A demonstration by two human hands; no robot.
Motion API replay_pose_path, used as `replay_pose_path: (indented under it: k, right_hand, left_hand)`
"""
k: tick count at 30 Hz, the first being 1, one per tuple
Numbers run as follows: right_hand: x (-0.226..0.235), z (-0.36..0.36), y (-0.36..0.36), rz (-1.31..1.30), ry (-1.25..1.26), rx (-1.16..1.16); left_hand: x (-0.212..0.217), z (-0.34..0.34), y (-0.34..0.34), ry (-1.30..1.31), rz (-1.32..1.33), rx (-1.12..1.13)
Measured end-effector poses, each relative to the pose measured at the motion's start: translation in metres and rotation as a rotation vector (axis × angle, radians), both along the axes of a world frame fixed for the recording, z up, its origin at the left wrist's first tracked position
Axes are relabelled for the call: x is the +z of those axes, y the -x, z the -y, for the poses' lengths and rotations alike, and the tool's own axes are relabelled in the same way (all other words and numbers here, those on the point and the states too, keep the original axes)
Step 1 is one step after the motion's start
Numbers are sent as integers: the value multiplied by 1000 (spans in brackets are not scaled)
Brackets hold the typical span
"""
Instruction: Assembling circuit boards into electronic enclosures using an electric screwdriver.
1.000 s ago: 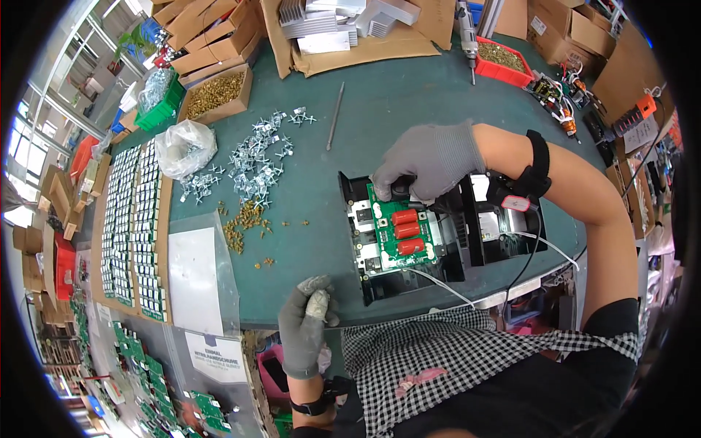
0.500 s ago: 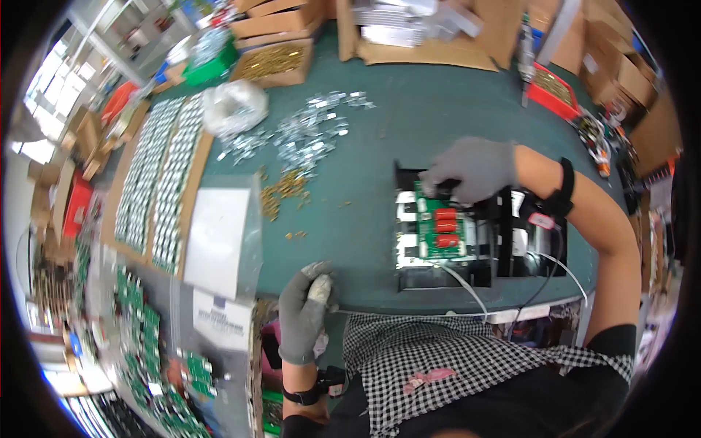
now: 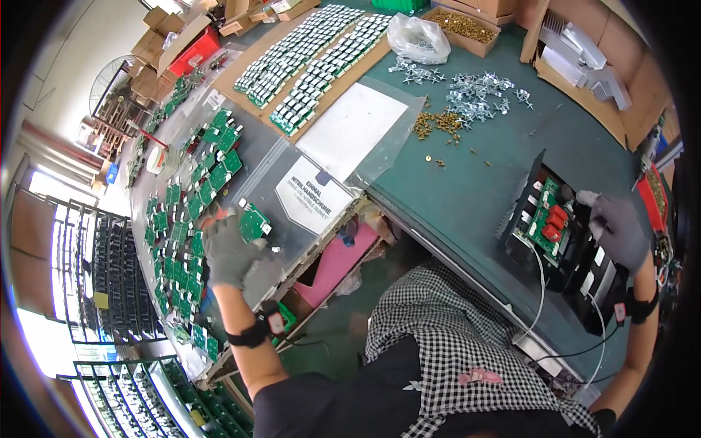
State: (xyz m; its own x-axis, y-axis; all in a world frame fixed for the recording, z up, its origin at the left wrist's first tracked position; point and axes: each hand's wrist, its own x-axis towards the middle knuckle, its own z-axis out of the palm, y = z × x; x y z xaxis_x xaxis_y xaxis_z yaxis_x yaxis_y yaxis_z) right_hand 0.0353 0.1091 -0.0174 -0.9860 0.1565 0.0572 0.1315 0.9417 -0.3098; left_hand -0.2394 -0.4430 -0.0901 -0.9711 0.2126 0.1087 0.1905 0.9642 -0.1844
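My left hand [image 3: 232,252], in a grey glove, is over the grey side table, among green circuit boards [image 3: 212,179]. Its fingertips are blurred beside a single board [image 3: 253,223], so a grip cannot be made out. On the right, my gloved right hand [image 3: 621,226] has its fingers bent against the side of a black housing [image 3: 517,208]. Inside that housing lies a green board with red cylindrical components [image 3: 555,221]. A second black housing [image 3: 595,296] sits below my right hand, partly covered by it. White cables [image 3: 541,292] run from the housings over the table's edge.
Silver metal clips [image 3: 478,95] and brass screws [image 3: 438,125] lie loose on the green table. Boards with white parts stand in rows on cardboard [image 3: 252,62]. A plastic bag [image 3: 418,40], a box of brass parts [image 3: 460,29] and a red bin [image 3: 650,193] stand around. A gap separates the tables.
The view has swung left. My left hand has moved from the green table's front edge to the circuit boards on the side table. My right hand has shifted from above the board to the housing's side.
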Motion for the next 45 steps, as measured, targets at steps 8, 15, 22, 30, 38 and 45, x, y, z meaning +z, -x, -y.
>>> replay_pose_path:
  k: [8,15,22,30,38,45]
  right_hand:
    - [26,35,-36,-132,-210,118]
    - [69,73,-63,-457,-269,84]
    - [61,101,-25,-684,-218,337]
    - [50,112,-60,-315,114,-227]
    - [38,69,-97,-579,305,-230]
    - [60,-7,-157,-386,-2,-220]
  left_hand:
    - [10,-17,48,-39,309,97]
    - [26,-78,46,-1670,1241,-565]
    - [7,-234,-22,-1747,1796,-534]
    - [48,-356,-130,-1841,1897,-1355]
    - [81,-372,-201,-1800,1182,-1093]
    - [30,-378,-159,-1084,604,-1349]
